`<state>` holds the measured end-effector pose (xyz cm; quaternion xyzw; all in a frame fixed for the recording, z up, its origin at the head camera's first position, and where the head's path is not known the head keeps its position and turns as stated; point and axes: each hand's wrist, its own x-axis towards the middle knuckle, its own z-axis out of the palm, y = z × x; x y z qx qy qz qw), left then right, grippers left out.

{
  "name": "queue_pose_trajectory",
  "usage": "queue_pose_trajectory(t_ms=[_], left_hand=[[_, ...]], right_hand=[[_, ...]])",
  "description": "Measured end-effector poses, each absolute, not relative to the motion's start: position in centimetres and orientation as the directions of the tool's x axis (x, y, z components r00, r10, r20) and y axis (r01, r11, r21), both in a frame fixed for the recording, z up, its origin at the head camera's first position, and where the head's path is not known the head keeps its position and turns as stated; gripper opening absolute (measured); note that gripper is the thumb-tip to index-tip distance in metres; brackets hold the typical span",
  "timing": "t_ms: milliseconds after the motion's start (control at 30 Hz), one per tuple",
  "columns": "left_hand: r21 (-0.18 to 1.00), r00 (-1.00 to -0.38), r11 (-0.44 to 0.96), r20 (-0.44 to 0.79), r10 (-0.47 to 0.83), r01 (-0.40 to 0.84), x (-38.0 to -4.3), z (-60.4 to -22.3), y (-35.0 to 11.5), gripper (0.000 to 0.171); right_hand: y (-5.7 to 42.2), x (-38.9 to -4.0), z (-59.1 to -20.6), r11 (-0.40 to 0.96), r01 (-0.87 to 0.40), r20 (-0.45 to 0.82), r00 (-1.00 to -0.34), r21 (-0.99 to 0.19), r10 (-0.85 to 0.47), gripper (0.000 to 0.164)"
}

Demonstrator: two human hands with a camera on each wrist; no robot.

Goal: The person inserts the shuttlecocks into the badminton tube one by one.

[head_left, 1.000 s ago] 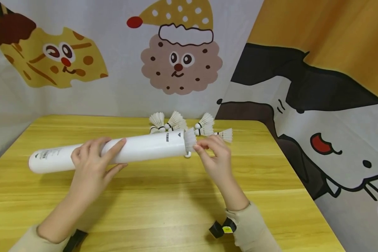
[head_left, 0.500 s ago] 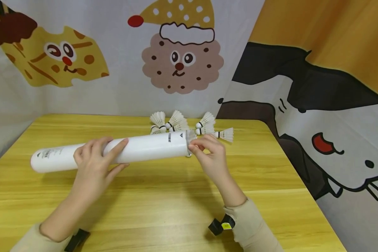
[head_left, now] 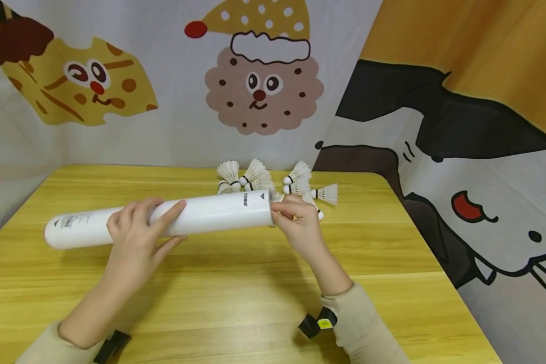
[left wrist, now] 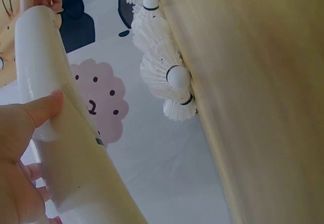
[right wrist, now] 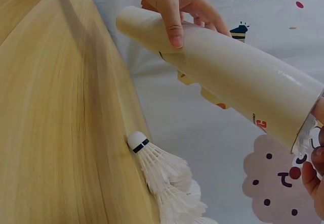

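Note:
My left hand (head_left: 136,232) holds a long white shuttlecock tube (head_left: 223,210) around its middle, thumb on one side and fingers on the other. The tube lies nearly level above the table, its mouth toward the right. At that mouth is my right hand (head_left: 300,222), fingers curled, with a fingertip just inside the rim in the right wrist view. Feather tips of a shuttlecock (right wrist: 304,139) show at the rim by these fingers; its remainder is hidden inside the tube. In the left wrist view, the left thumb (left wrist: 48,107) presses along the tube.
Several loose shuttlecocks lie at the back of the wooden table (head_left: 236,303), in a left cluster (head_left: 255,172) and a right cluster (head_left: 298,174). One shuttlecock (head_left: 326,194) lies farther right. A printed curtain (head_left: 164,141) hangs behind the table.
The shuttlecock's feather skirt, sticking out of the mouth a second ago, has slid left into the tube. My right hand has followed it left to the rim. The left hand's grip stays the same.

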<state>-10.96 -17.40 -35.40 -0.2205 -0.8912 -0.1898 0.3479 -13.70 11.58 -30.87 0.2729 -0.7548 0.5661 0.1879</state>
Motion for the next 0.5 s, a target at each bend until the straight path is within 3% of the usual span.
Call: queue_pose_trajectory(t_ms=[500], left_hand=[[0.183, -0.661, 0.827, 0.7, 0.27, 0.532, -11.02, -35.6, -17.41, 0.056]], right_hand=[[11.4, -14.6, -31.55, 0.128, -0.565, 0.523, -0.813, -0.815, -0.258, 0.014]])
